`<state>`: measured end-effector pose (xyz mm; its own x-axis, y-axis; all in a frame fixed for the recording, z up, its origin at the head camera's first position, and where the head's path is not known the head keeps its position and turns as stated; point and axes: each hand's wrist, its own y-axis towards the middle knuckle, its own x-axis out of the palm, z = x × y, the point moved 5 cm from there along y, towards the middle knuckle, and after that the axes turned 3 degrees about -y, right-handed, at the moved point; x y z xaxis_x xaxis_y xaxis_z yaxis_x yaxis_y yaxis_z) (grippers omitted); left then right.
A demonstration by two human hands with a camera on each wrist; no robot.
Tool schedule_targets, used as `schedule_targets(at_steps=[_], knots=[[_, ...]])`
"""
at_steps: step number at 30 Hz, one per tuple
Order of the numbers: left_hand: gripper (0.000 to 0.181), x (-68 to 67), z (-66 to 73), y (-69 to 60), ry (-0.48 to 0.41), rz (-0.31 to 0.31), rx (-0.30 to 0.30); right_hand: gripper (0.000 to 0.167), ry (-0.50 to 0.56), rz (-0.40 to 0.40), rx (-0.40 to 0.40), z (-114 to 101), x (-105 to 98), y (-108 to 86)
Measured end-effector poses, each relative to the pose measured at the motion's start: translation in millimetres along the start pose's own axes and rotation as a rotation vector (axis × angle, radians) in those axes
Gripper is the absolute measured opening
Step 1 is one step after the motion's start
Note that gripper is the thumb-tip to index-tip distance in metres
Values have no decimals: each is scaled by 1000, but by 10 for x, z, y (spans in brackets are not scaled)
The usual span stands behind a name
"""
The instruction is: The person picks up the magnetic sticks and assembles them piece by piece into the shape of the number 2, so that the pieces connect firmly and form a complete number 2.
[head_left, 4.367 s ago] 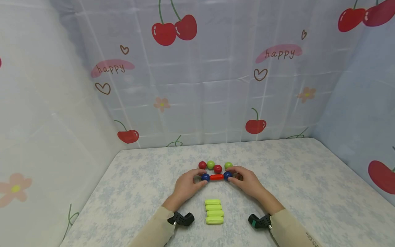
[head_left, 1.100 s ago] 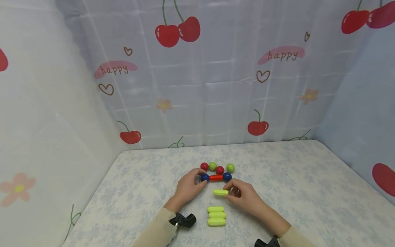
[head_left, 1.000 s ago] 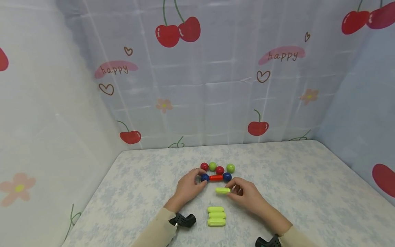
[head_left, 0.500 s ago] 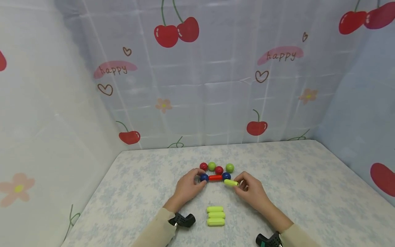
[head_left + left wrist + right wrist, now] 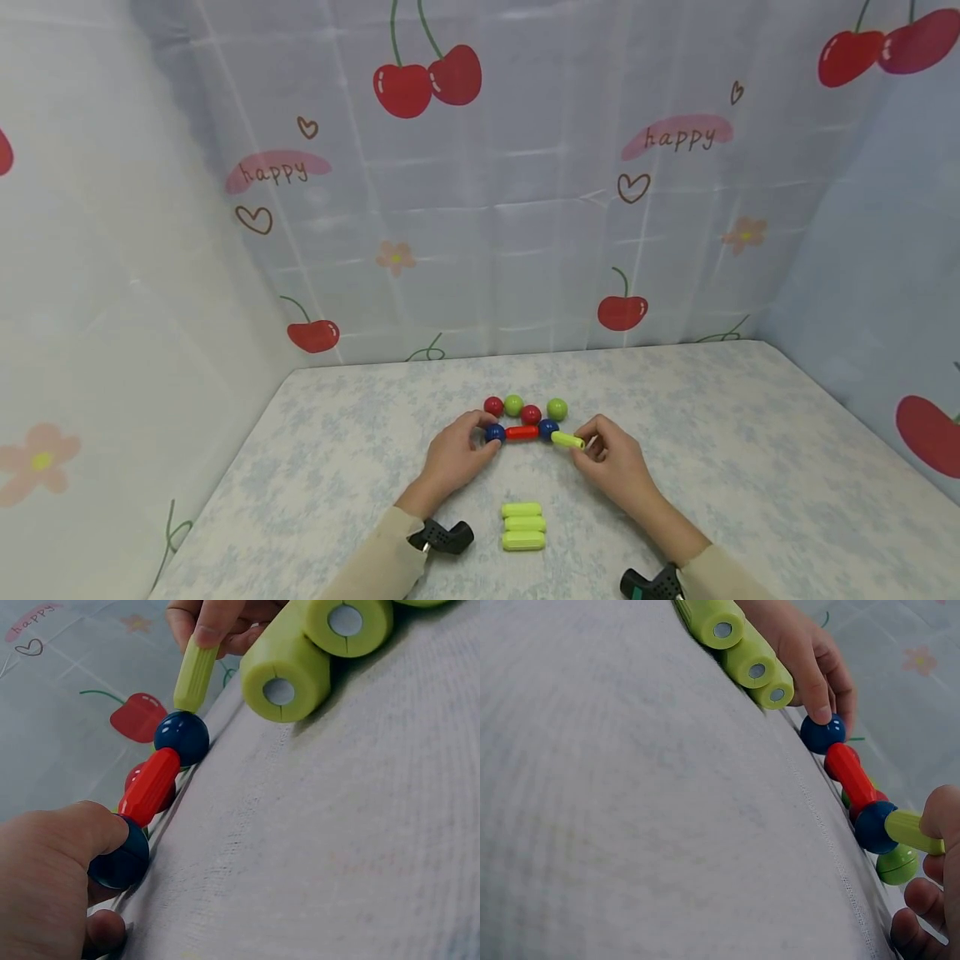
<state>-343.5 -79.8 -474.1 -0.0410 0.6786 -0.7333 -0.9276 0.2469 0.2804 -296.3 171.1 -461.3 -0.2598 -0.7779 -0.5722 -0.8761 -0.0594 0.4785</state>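
Observation:
My left hand [image 5: 454, 454] pinches the left blue ball [image 5: 495, 432] between thumb and fingers. A red rod [image 5: 522, 432] joins that ball to a second blue ball [image 5: 548, 429]. My right hand [image 5: 617, 460] pinches the far end of a yellow-green rod [image 5: 567, 440], whose other end touches the second blue ball, angled slightly toward me. The left wrist view shows this rod [image 5: 194, 677] against the ball [image 5: 181, 738]; in the right wrist view the rod [image 5: 913, 831] meets the ball [image 5: 876, 827] too.
Behind the joined pieces lie two red balls [image 5: 493, 406] [image 5: 531, 415] and two green balls [image 5: 513, 405] [image 5: 557, 408]. Three yellow-green rods [image 5: 523, 524] lie side by side between my forearms. A printed curtain [image 5: 480, 275] stands behind the table [image 5: 360, 408].
My right hand let go of the right blue ball, took a yellow-green rod from the row and brought it up and rightward against that ball. My left hand stays on its ball.

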Motion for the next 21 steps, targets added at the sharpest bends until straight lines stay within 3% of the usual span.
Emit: schedule_targets(at_steps=[14, 21], knots=[[30, -15, 7, -6, -6, 1, -1, 24, 9, 0, 2, 29, 10, -6], [30, -3, -8, -3, -5, -1, 5, 26, 33, -42, -39, 11, 45, -13]])
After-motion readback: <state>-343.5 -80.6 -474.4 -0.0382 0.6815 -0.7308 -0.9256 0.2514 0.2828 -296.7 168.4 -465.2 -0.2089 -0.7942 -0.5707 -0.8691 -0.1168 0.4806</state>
